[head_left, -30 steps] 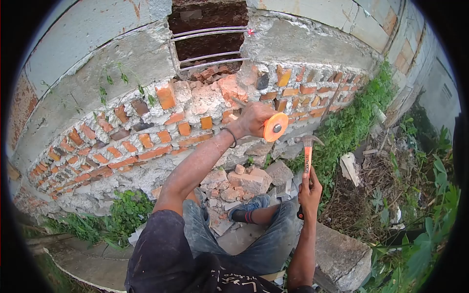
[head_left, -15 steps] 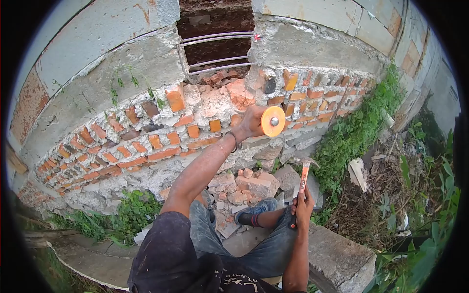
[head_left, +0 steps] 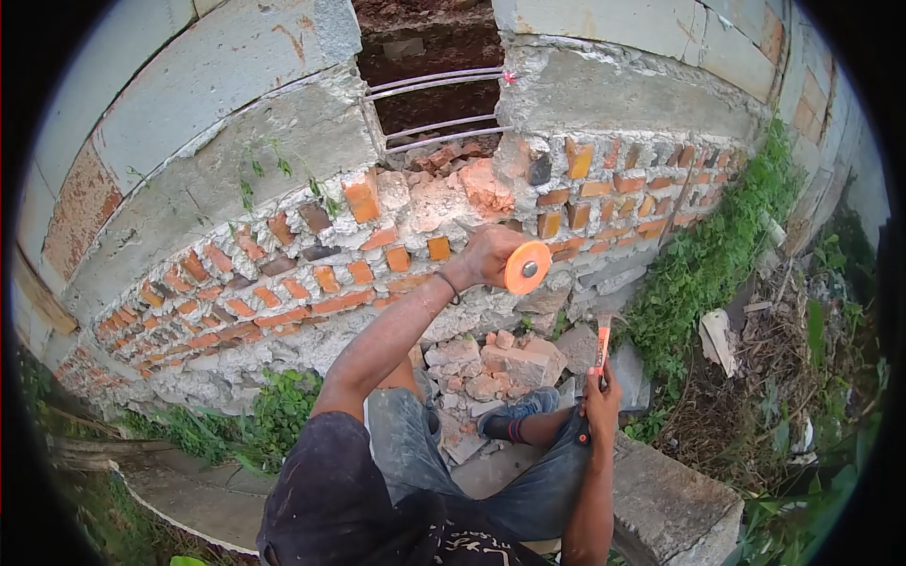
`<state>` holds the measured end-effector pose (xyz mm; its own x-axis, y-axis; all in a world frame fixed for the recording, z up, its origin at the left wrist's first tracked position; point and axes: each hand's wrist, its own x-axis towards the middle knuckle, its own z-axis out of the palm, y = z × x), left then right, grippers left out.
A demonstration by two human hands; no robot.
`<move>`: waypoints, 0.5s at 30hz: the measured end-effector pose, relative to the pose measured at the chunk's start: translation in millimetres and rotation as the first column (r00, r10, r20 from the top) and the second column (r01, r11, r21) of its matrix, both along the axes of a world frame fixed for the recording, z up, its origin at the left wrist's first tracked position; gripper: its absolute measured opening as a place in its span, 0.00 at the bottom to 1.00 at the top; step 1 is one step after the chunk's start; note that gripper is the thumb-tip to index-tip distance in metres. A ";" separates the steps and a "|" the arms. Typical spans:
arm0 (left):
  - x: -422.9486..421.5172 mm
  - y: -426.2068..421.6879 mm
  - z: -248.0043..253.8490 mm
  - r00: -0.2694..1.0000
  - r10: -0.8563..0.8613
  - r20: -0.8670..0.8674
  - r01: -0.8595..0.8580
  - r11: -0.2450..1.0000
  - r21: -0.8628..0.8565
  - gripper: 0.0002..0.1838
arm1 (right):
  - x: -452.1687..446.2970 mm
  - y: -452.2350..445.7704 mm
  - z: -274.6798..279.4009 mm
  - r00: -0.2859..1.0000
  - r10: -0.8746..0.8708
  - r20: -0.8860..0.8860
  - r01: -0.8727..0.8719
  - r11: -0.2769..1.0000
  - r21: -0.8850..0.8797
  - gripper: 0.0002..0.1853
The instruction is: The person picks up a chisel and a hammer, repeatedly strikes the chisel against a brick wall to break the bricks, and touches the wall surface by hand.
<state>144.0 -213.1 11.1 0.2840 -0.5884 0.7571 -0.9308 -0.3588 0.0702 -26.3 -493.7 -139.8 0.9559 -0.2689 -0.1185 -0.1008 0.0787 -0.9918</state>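
My left hand [head_left: 489, 257] is closed around a chisel whose round orange hand guard [head_left: 527, 268] faces up toward me. The chisel's narrow tip [head_left: 462, 226] shows beyond my fingers, close to the broken masonry; whether it touches cannot be told. Lower right, my right hand [head_left: 601, 396] grips a claw hammer [head_left: 602, 349] by its orange and black handle, head upward, above my knee. In front of both hands runs a broken brick wall [head_left: 326, 278] with rough mortar. A large loose-edged orange brick piece [head_left: 486, 187] sits just above my left hand.
Metal bars [head_left: 439, 85] cross the opening above the broken section. Brick rubble [head_left: 514, 363] lies around my feet. A concrete block [head_left: 675, 500] is at my right, green plants [head_left: 755, 208] climb along the wall, and dry debris [head_left: 755, 358] covers the ground.
My left hand has drawn down and slightly left along the wall, tilting the chisel so its tip now shows. The hammer stays in my right hand. The view has shifted a little.
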 end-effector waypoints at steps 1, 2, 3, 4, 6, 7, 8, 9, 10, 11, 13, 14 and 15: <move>-7.8 -0.2 -0.2 0.999 -0.035 -0.007 0.035 0.999 -0.004 0.17 | 0.0 -0.5 0.2 0.999 0.033 0.006 -0.033 0.995 -0.092 0.27; -13.6 3.9 0.4 1.000 -0.020 -0.009 0.020 0.998 0.062 0.16 | -0.4 -1.5 -0.3 0.998 0.066 0.008 -0.064 0.981 -0.184 0.28; -17.5 8.0 2.5 1.000 -0.016 -0.011 0.017 0.998 0.063 0.16 | 1.5 -2.4 -8.5 0.998 0.070 0.006 -0.067 0.981 -0.183 0.28; -21.0 12.3 4.5 1.000 -0.019 0.020 0.017 0.992 0.127 0.16 | 6.0 -2.5 -22.7 0.994 0.059 0.087 -0.032 0.959 -0.281 0.28; -28.2 22.7 9.7 0.999 -0.021 0.048 0.012 0.981 0.192 0.16 | 10.5 -3.2 -34.8 0.984 0.059 0.167 0.007 0.929 -0.371 0.27; -31.1 28.8 12.8 0.998 -0.019 0.052 0.007 0.973 0.230 0.16 | 11.0 -4.0 -37.1 0.988 0.048 0.147 0.017 0.910 -0.415 0.26; -33.8 35.3 16.4 0.998 -0.018 0.057 0.002 0.964 0.267 0.16 | 11.3 -4.7 -39.3 0.990 0.044 0.137 0.021 0.900 -0.435 0.25; -36.4 42.8 19.7 0.998 -0.015 0.057 -0.001 0.963 0.270 0.16 | 11.6 -5.4 -41.3 0.991 0.039 0.128 0.024 0.890 -0.456 0.24; -39.7 51.3 23.9 0.999 0.031 0.040 -0.042 0.951 0.308 0.16 | 10.5 -4.2 -39.3 0.993 0.029 0.117 0.026 0.893 -0.450 0.23; -42.9 59.5 28.2 0.997 0.078 0.025 -0.081 0.935 0.345 0.16 | 9.5 -2.3 -37.6 0.994 0.021 0.105 0.029 0.895 -0.445 0.21; -47.3 75.3 37.9 0.995 0.092 0.024 -0.095 0.923 0.373 0.17 | 0.2 3.4 -16.7 0.998 0.010 0.058 0.018 0.884 -0.466 0.19; -49.8 82.9 40.9 0.992 0.124 -0.003 -0.113 0.919 0.377 0.17 | -3.4 7.1 -6.4 1.000 -0.004 0.009 0.008 0.873 -0.489 0.18; -51.7 88.6 43.3 0.988 0.154 -0.030 -0.131 0.914 0.383 0.18 | -4.1 9.1 -6.9 1.000 0.000 0.009 0.004 0.874 -0.487 0.18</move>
